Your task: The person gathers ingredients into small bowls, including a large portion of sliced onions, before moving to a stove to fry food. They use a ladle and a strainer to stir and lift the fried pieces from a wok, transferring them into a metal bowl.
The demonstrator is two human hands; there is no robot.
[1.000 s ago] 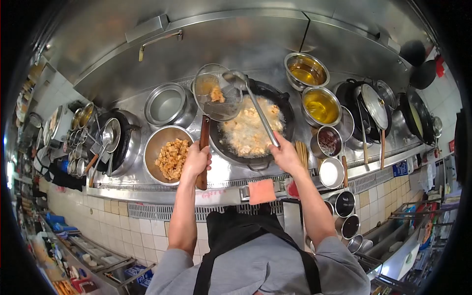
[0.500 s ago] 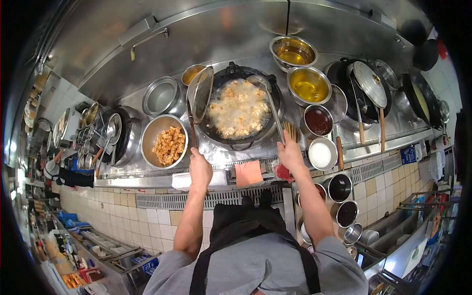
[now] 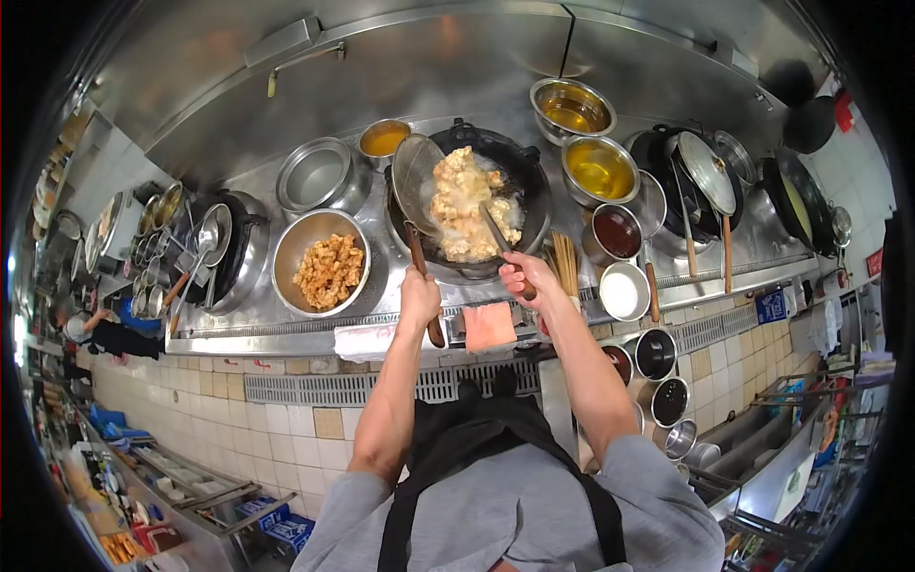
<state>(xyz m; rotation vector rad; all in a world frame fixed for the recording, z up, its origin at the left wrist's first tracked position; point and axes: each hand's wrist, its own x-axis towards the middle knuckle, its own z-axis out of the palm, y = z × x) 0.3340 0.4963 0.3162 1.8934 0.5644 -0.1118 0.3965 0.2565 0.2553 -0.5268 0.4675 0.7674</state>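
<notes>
My left hand (image 3: 419, 297) is closed round the wooden handle of a wire strainer (image 3: 412, 176), which is tilted over the left side of a black wok (image 3: 536, 181). Pale golden fried pieces (image 3: 467, 205) are bunched together in the wok's bubbling oil, against the strainer. In my right hand (image 3: 530, 278) is the handle of a ladle (image 3: 496, 227); its shaft reaches into the pieces, and its bowl is hidden among them. Left of the wok, a steel bowl (image 3: 284, 262) holds browner fried pieces (image 3: 330, 271).
Bowls of yellow oil (image 3: 600, 168), red sauce (image 3: 618, 232) and a white substance (image 3: 624, 294) stand to the right. Bamboo sticks (image 3: 564, 262) stand near my right hand. Another wok (image 3: 653, 157) is farther right. A person (image 3: 124, 336) is at the far left.
The strainer has moved from the wok's left rim in over the oil. The ladle has moved down into the food, and the spread-out pieces are now bunched together. Both hands are nearer each other.
</notes>
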